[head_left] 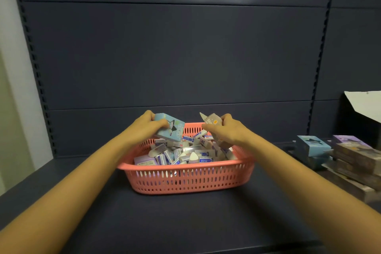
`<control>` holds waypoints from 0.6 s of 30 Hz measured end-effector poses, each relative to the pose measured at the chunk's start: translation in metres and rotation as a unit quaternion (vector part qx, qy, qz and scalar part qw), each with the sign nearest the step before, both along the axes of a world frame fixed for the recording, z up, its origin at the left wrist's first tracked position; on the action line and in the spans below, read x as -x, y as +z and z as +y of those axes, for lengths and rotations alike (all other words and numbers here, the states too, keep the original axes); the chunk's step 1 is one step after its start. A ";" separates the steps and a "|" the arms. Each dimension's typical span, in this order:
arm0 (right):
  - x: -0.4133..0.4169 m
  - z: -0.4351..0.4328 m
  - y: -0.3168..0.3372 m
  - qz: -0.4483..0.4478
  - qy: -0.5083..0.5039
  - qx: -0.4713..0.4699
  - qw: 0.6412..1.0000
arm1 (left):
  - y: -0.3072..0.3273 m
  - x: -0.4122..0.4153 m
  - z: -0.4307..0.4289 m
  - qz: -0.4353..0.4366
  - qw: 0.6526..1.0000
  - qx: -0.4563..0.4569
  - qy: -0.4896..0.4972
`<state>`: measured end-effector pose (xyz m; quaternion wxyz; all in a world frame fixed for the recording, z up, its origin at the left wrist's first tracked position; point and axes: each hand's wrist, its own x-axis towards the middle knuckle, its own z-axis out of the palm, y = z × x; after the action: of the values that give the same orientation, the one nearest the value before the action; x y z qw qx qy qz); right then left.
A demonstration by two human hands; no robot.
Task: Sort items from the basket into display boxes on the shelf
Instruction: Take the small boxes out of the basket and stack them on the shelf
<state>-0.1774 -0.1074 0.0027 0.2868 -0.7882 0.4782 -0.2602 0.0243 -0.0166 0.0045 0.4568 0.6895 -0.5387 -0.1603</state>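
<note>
Dark shelf [185,225]: over the pink basket [185,183], left hand [144,128] grips a blue display box [172,128], right hand [228,131] a beige box [211,120]. Next, likely stand both nearby.

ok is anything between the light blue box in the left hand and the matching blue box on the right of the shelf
Yes: the right hand, holding a beige cardboard carton over the pink plastic basket, sits across that path. Nothing else visible does.
</note>
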 end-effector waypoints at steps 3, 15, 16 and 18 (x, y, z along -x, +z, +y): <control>0.007 0.006 -0.002 -0.013 0.001 0.020 1.000 | -0.001 0.007 -0.003 0.077 0.997 0.016 -0.001; 0.099 -0.002 0.021 -0.015 -0.053 0.070 0.996 | 0.027 0.096 -0.020 0.253 0.964 0.071 -0.051; 0.113 -0.005 0.024 -0.017 -0.053 0.072 0.996 | 0.029 0.109 -0.023 0.270 0.958 0.076 -0.060; 0.144 -0.012 0.030 -0.020 -0.057 0.081 0.995 | 0.031 0.140 -0.031 0.301 0.947 0.081 -0.078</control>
<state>-0.3213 -0.1192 0.0330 0.2165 -0.7749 0.4942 -0.3293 -0.1162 -0.0478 0.0356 0.6385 0.5256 -0.4392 -0.3510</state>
